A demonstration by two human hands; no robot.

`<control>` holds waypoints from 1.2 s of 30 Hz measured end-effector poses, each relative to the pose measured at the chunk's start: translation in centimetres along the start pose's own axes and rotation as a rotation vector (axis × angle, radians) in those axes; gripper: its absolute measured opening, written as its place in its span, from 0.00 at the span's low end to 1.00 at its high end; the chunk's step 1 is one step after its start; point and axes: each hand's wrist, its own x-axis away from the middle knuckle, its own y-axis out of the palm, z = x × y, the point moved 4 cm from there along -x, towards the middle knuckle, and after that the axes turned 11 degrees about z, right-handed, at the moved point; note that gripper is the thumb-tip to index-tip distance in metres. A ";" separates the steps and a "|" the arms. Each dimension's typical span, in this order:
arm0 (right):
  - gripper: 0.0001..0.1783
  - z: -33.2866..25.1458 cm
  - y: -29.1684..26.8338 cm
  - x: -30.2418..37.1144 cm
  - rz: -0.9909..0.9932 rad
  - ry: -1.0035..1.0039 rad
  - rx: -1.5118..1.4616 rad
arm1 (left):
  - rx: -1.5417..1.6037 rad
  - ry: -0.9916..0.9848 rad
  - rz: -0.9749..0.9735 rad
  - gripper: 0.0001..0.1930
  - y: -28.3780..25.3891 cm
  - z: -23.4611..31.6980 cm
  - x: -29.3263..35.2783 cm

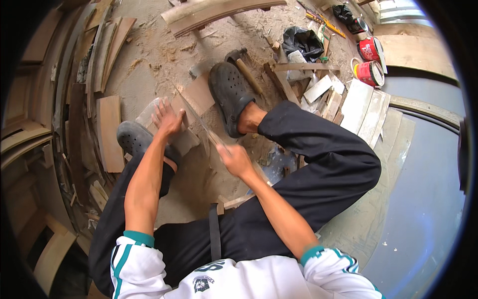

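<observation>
My left hand [168,117] lies with fingers spread on a flat wooden board [198,95] near the ground, pressing on its left part. In my right hand [236,160] is the grip of a handsaw [195,113], its thin blade pointing up and to the left across the board. The blade is slightly smeared, and I cannot tell how deep it sits in the wood. A dark clog [226,94] on my right foot rests at the board's right end. The other clog [134,138] is beside my left wrist.
A hammer [250,77] lies just right of the right clog. Stacked planks [74,119] line the left side. A curved wooden piece [219,14] lies ahead. Wood offcuts [318,89], a black plastic bag [302,43] and red paint cans [369,73] are at the right. Sawdust covers the ground.
</observation>
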 end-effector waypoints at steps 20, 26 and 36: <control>0.28 -1.3 0.1 -2.1 -0.061 0.071 -0.016 | -0.006 0.021 0.020 0.48 0.1 0.8 0.2; 0.26 -1.7 -4.5 3.8 -0.133 0.080 -0.018 | -0.032 -0.012 -0.016 0.47 -0.6 -0.2 0.2; 0.28 -1.5 -3.9 3.6 -0.131 0.101 -0.005 | -0.017 -0.023 -0.012 0.47 -1.1 -0.1 0.5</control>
